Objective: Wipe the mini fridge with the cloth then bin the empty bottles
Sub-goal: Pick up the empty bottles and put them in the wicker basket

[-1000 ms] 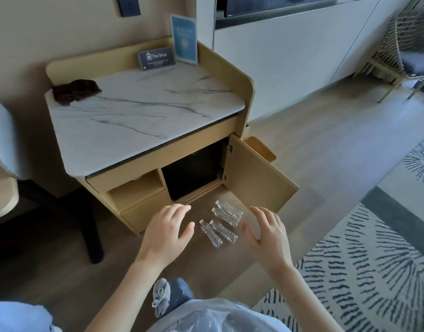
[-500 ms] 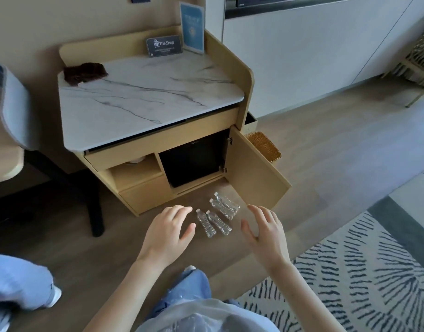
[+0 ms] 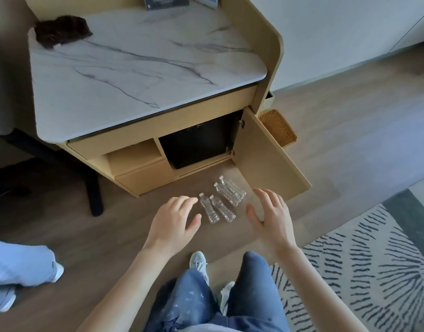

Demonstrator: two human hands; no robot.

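Note:
Several empty clear plastic bottles (image 3: 221, 202) lie on the wooden floor in front of the cabinet. The black mini fridge (image 3: 196, 144) sits in the cabinet's open compartment, its wooden door (image 3: 268, 161) swung out to the right. A dark brown cloth (image 3: 62, 31) lies crumpled at the back left of the marble top (image 3: 139, 75). My left hand (image 3: 175, 224) hovers with relaxed fingers just left of the bottles. To the right of them my right hand (image 3: 271, 216) is spread and holds nothing.
A woven wicker basket (image 3: 278, 127) stands on the floor behind the open door. A patterned rug (image 3: 374, 271) covers the floor at the right. Another person's leg and shoe (image 3: 21, 264) are at the lower left. A dark table leg (image 3: 93, 195) stands left of the cabinet.
My view has moved closer and tilted down over the cabinet. Both hands keep their places on either side of the bottles. The other person's leg has come further into view at the left.

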